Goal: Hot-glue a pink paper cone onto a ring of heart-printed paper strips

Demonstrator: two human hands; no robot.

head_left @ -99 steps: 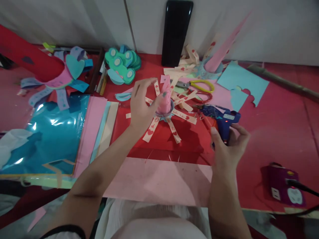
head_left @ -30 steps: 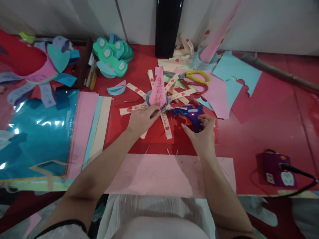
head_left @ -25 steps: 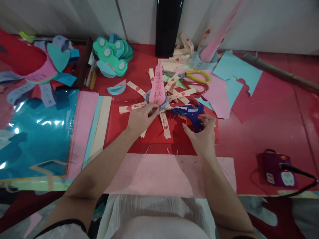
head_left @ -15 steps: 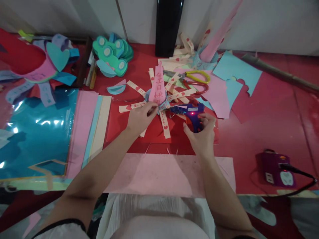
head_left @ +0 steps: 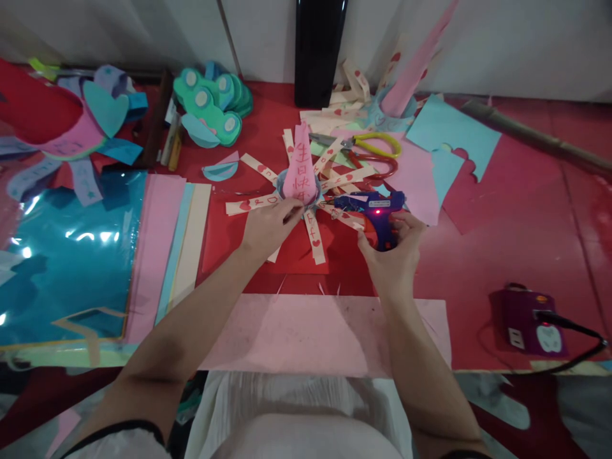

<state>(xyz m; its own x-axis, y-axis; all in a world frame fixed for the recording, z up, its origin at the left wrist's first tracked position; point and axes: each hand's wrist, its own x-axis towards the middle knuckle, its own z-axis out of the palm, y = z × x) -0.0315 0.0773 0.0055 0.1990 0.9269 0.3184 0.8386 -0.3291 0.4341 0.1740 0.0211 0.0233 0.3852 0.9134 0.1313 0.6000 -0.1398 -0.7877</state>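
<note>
A paper piece with a pink cone [head_left: 301, 169] in a blue ring stands on red paper [head_left: 306, 261]. Cream strips [head_left: 313, 237] with red hearts spread out around the ring. The fingers of my left hand [head_left: 271, 224] are pinched at the ring's front edge, beside the cone's base. My right hand [head_left: 394, 255] is closed round the handle of a blue glue gun [head_left: 377, 207] with a lit red light. The gun's nozzle points left, close to the ring's right side; whether it touches cannot be made out.
Scissors with yellow handles [head_left: 377, 145] and a red-handled tool [head_left: 382, 167] lie behind the gun. A purple power box [head_left: 533, 325] with a cable sits right. Green paper shapes [head_left: 210, 105] and stacked coloured sheets [head_left: 155, 248] are left. Another cone piece [head_left: 396, 105] stands behind.
My right hand has moved the glue gun slightly right and back from the ring, uncovering a cream strip beneath the nozzle. My left hand remains at the ring; the view has shifted slightly.
</note>
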